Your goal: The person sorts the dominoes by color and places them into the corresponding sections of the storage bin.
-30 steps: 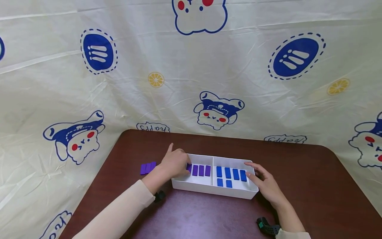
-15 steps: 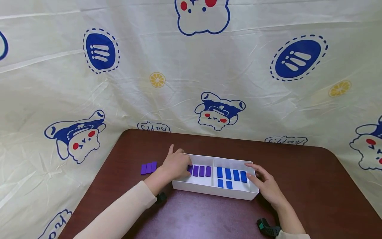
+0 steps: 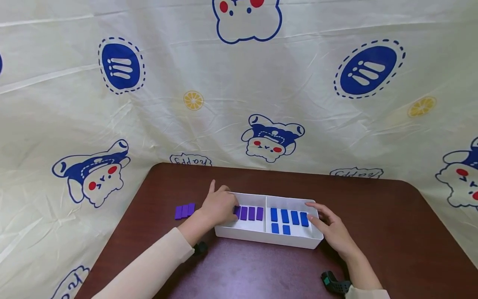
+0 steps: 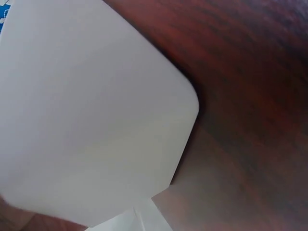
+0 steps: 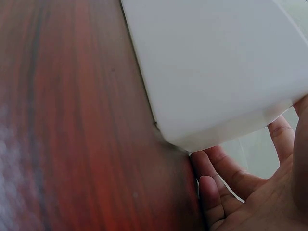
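A white two-compartment box [image 3: 266, 238] stands on the table. The left compartment bears a row of purple tiles [image 3: 252, 213]; the right one has several blue tiles [image 3: 285, 216] in two rows. My left hand [image 3: 221, 205] reaches over the left end, and its thumb and a finger pinch the leftmost purple tile [image 3: 237, 211], which is partly hidden. My right hand [image 3: 332, 228] grips the right end, thumb over the rim and other fingers outside. In the right wrist view its fingers [image 5: 231, 173] curl by the box's corner. The left wrist view has mostly the box's outer wall [image 4: 96, 106].
Three purple tiles [image 3: 184, 211] lie side by side on the dark wooden table [image 3: 231, 274], left of the box. A patterned pale sheet [image 3: 224, 124] hangs behind the table. A black band [image 3: 335, 284] is on the right wrist.
The head view shifts slightly. Both hands, the box and the tiles keep their places relative to one another.
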Motion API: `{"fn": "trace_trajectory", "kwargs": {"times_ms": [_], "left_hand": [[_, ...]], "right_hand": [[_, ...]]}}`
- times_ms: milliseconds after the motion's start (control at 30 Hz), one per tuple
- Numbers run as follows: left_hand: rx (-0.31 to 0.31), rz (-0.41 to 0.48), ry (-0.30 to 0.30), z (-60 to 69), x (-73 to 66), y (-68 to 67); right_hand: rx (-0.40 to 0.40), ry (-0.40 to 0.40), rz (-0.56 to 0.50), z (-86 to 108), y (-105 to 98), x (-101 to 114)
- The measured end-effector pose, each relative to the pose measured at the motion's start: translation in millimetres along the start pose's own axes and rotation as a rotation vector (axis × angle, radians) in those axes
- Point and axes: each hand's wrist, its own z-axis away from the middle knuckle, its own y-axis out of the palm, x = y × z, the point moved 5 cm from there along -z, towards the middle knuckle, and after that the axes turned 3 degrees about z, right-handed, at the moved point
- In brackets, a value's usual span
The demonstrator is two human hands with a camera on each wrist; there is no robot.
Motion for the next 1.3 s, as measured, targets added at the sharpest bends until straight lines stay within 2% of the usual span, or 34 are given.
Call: {"fn": "trace_trajectory", "kwargs": {"times_ms": [200, 500, 633, 767, 933, 1033, 1133, 1200, 1300], "left_hand": [[-0.02, 0.003, 0.006, 2.7, 5.8, -8.5], [-0.056, 0.054, 0.074, 15.5, 15.8, -20.9], [-0.099, 0.045, 0.11, 20.4, 23.6, -25.6], [-0.169, 0.053, 0.138, 23.9, 34.6, -30.3], [-0.22, 0.119, 0.114, 30.5, 54.0, -34.2], [-0.213, 0.147, 0.072, 37.0, 69.4, -33.6], [-0.179, 0.144, 0.023, 44.6, 86.9, -30.8], [-0.141, 0.126, -0.003, 49.7, 97.8, -27.9], [-0.048, 0.092, -0.027, 56.8, 110.5, -21.6]], "right_hand": [[0.011, -0.014, 0.002, -1.7, 1, 1], [0.034, -0.028, 0.009, -6.6, 4, 5], [0.041, -0.032, 0.009, -9.2, 7, 7], [0.045, -0.036, 0.011, -11.0, 8, 7], [0.045, -0.024, 0.025, -9.5, 6, 3], [0.045, -0.017, 0.023, -6.8, 4, 1], [0.041, -0.019, 0.015, -4.5, 2, 0], [0.036, -0.02, 0.011, -3.6, 2, 0], [0.033, -0.019, 0.007, -1.8, 4, -1]]}}
